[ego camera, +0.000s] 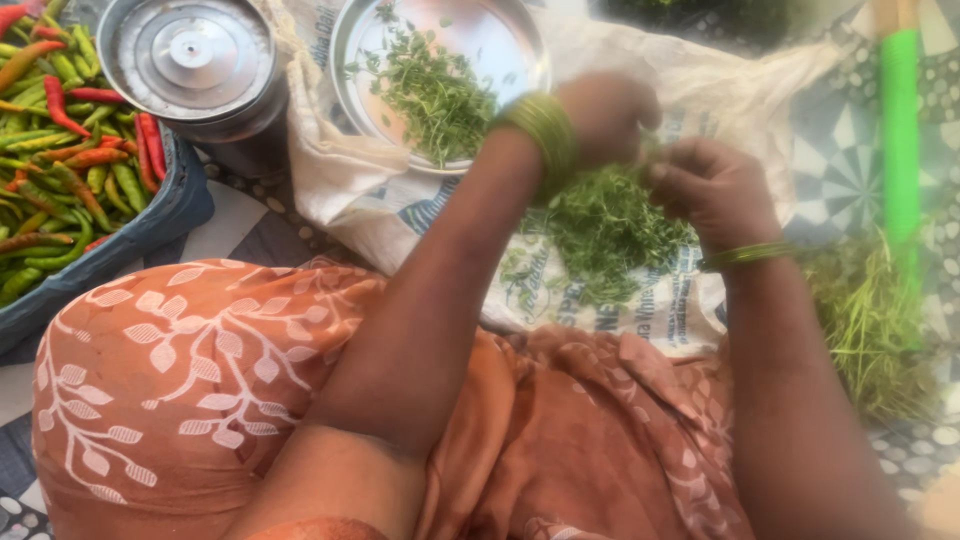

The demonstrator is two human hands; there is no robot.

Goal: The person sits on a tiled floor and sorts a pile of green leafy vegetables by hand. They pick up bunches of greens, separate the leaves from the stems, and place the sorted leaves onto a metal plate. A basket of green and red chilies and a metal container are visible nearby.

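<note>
A heap of green leafy herbs (605,230) lies on a white printed sack (640,300) spread over my lap and the floor. My left hand (605,115), with green bangles at the wrist, is closed on a bunch of these herbs just above the heap. My right hand (710,185) is closed on the same bunch from the right. Behind my left hand a round steel plate (500,40) holds plucked green leaves (435,95).
A blue crate (150,225) of red and green chillies (60,140) stands at the left. A lidded steel pot (195,60) sits beside it. Discarded green stems (870,320) lie at the right near a green stick (900,130). My orange patterned garment (200,380) fills the foreground.
</note>
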